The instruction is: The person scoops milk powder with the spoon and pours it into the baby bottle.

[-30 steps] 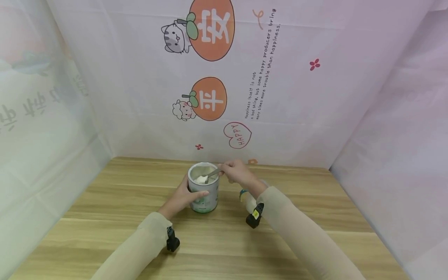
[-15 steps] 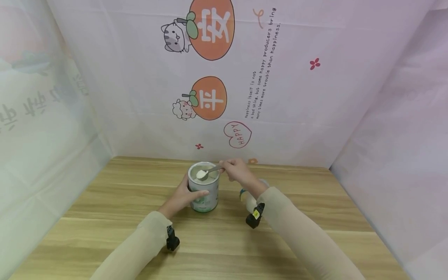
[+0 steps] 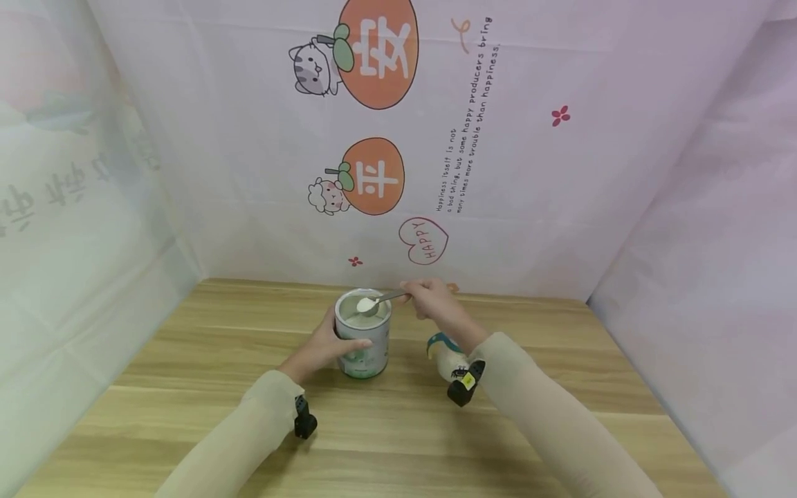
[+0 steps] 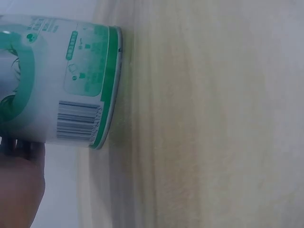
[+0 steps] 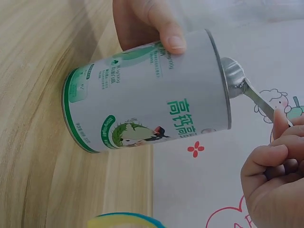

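A round powder tin (image 3: 371, 354) with white and green printing stands upright and lidless on the table. My left hand (image 3: 320, 349) grips its left side, the thumb across the front; the fingers behind are mostly hidden. A metal spoon (image 3: 391, 295) with a mound of white powder (image 3: 364, 304) is held over the tin's mouth. My right hand (image 3: 438, 304) pinches the spoon's handle; in the right wrist view the spoon's bowl (image 5: 232, 76) is just past the tin's rim. The left wrist view shows the tin's barcode side (image 4: 78, 121).
A cream-coloured vessel (image 3: 447, 362) with a blue and yellow rim sits right of the tin, partly hidden by my right wrist and its camera. The wooden table (image 3: 373, 443) meets a printed cloth wall (image 3: 517, 228) behind the tin. Cloth walls also enclose both sides.
The spoon has risen from inside the tin to its mouth, carrying powder. My right hand has shifted slightly right and up, uncovering more of the vessel. The left hand stays on the tin.
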